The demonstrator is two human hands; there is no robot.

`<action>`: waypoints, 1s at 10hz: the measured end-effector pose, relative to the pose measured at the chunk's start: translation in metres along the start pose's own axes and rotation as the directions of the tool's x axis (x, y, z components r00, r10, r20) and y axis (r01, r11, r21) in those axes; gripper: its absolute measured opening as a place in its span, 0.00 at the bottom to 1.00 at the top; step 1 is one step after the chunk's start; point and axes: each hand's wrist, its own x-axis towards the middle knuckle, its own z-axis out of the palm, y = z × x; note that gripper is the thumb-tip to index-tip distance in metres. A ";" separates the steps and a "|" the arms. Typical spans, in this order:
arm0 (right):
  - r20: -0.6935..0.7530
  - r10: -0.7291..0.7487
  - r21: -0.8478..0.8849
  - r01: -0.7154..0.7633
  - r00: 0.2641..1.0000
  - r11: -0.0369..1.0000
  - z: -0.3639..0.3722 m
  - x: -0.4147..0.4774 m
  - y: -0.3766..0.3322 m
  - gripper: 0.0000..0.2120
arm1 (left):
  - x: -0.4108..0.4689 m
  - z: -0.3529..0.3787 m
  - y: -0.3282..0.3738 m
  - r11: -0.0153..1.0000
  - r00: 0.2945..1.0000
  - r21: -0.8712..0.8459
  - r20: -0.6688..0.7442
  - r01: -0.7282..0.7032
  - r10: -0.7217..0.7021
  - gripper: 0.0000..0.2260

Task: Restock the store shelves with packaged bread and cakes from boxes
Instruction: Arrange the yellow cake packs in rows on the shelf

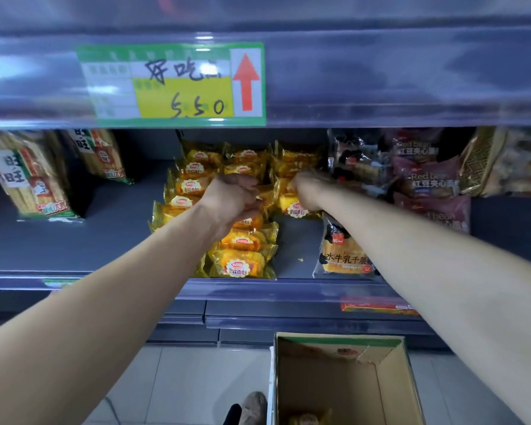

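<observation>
- Both hands pushed deep into the middle shelf, side by side yet apart, forearms stretched in from the near side.
- Fingers of the left hand curled downward, pinching the edge of one packet in the middle row.
- Knuckles of the right hand turned up, fingers tucked onto the top of the right row; gripping or only pressing, cannot tell.
- Grey shelf spanning the whole width, with a clear plastic rail along its near edge.
- Upper shelf rail across the top, also clear plastic, carrying a green and yellow price tag with handwriting and a red arrow pointing up.
- Cardboard box on the tiled floor, near right, top open, with something yellowish at its bottom, cut off by the frame edge.
- Yellow bread packets in three rows at the shelf's centre, each row running near to far, the packets overlapping like shingles.
- Long axis of each packet left to right, printed labels facing up and toward the near edge.
- Two tall rice cracker bags standing at the far left, leaning, well apart from the yellow rows.
- Red bean bread packets stacked to the right, wrappers dark red.
- Clear packet with black and yellow print at the near edge, just right of the yellow rows, partly under the right forearm.
- Gold patterned packet at the far right end.
- Toe of a shoe on the floor, just left of the box.
- Small crumb on bare shelf between the middle row and the clear packet.
</observation>
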 end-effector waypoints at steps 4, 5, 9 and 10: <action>-0.346 -0.084 0.288 0.191 0.935 0.938 -0.039 -0.090 0.012 0.09 | -0.034 0.042 -0.028 0.990 0.966 0.125 0.244 0.062 -0.091 0.08; -0.367 -0.073 0.350 0.210 0.927 0.913 -0.029 -0.136 0.025 0.09 | -0.050 0.061 -0.049 0.963 0.941 0.255 0.295 0.087 -0.164 0.10; 0.239 -0.035 0.313 -0.043 0.970 0.949 0.188 -0.245 0.087 0.09 | -0.095 0.126 -0.244 0.684 0.836 0.705 0.251 0.187 -0.488 0.09; 0.375 -0.045 0.299 -0.074 0.926 0.951 0.250 -0.249 0.095 0.08 | -0.098 0.134 -0.286 0.589 0.832 0.797 0.234 0.132 -0.503 0.07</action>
